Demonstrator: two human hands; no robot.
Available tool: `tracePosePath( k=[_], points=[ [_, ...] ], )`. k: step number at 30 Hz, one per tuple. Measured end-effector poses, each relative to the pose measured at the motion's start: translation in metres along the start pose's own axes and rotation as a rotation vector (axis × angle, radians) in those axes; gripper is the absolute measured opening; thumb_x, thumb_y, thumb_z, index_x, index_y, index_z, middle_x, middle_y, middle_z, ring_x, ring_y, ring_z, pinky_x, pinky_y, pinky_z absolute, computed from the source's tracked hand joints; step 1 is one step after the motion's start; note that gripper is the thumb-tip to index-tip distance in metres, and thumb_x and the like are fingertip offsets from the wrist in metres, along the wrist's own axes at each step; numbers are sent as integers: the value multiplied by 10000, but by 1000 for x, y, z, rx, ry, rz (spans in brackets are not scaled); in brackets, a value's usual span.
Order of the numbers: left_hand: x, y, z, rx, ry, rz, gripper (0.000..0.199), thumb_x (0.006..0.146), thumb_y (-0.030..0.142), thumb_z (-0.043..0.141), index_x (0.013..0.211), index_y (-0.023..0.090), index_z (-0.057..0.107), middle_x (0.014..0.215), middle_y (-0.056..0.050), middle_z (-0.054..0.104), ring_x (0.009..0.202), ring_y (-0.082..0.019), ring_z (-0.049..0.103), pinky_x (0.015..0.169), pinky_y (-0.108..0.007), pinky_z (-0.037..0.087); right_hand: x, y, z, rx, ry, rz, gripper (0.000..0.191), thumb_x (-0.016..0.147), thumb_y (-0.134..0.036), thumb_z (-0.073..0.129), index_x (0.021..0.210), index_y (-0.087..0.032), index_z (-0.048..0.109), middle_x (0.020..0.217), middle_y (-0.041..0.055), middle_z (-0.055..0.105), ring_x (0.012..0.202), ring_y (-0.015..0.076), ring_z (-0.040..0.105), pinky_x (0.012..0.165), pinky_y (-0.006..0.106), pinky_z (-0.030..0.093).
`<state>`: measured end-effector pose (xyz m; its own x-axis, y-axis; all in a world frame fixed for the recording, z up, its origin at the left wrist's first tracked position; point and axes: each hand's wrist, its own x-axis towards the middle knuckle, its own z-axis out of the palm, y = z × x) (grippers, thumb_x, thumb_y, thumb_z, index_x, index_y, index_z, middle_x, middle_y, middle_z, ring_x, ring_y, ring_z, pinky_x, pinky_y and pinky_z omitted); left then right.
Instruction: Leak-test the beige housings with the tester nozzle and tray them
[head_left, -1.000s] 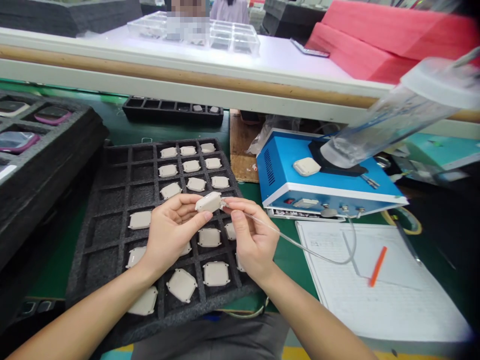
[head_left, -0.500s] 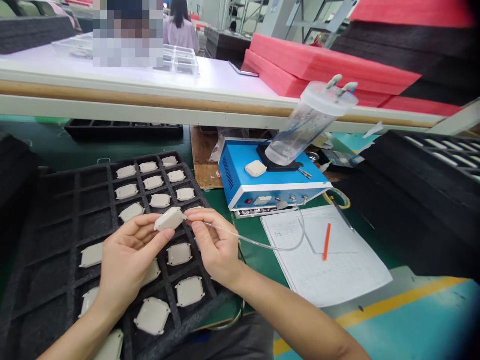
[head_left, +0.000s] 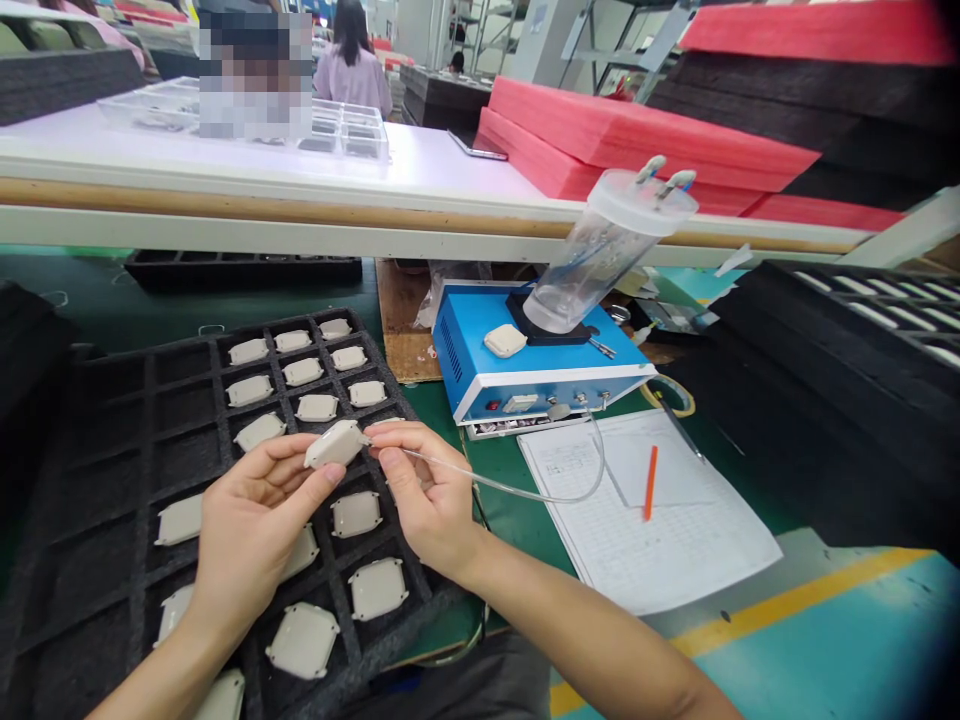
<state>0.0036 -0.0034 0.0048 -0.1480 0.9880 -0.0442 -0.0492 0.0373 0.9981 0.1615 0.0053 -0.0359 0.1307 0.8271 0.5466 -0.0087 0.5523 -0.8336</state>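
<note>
A beige watch-case-like part [head_left: 334, 444] is pinched between the thumb and fingers of my left hand [head_left: 259, 510], raised above the black foam tray [head_left: 180, 440]. My right hand [head_left: 424, 495] grips the end of a clear thin tube [head_left: 517, 490] and holds its tip against the right edge of that part. From my right hand the tube loops back to the front of a blue box-shaped device [head_left: 480, 330]. Similar beige parts [head_left: 302, 640] lie in many of the tray's compartments, some partly covered by my hands.
On the blue device stand a tilted clear cylinder [head_left: 570, 270] and another beige part [head_left: 505, 341]. Printed sheets [head_left: 660, 540] with an orange stick [head_left: 651, 483] lie to the right. Black foam trays [head_left: 825, 420] are stacked far right. A white shelf [head_left: 420, 190] crosses behind; people are beyond it.
The camera view has shifted slightly. Both hands keep the same hold, with the tube tip still at the edge of the beige part.
</note>
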Motion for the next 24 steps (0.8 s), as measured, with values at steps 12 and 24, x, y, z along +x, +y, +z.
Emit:
tracePosePath(
  k=[12, 24],
  points=[
    [-1, 3, 2, 7, 8, -3, 419, 627, 367, 966, 954, 217, 751, 977, -63, 827, 940, -241, 788, 878, -287, 630, -1, 1, 0, 9, 1, -2, 158, 1003, -263, 584, 1016, -241, 740, 1056, 78, 774, 992, 203, 750, 829, 341, 657],
    [-2, 1, 1, -55, -21, 12, 411, 635, 331, 969, 949, 191, 745, 965, -74, 828, 927, -232, 792, 869, -285, 630, -3, -1, -1, -6, -9, 15, 163, 1011, -245, 578, 1044, -244, 738, 1069, 73, 770, 1002, 200, 744, 875, 364, 656]
  ],
)
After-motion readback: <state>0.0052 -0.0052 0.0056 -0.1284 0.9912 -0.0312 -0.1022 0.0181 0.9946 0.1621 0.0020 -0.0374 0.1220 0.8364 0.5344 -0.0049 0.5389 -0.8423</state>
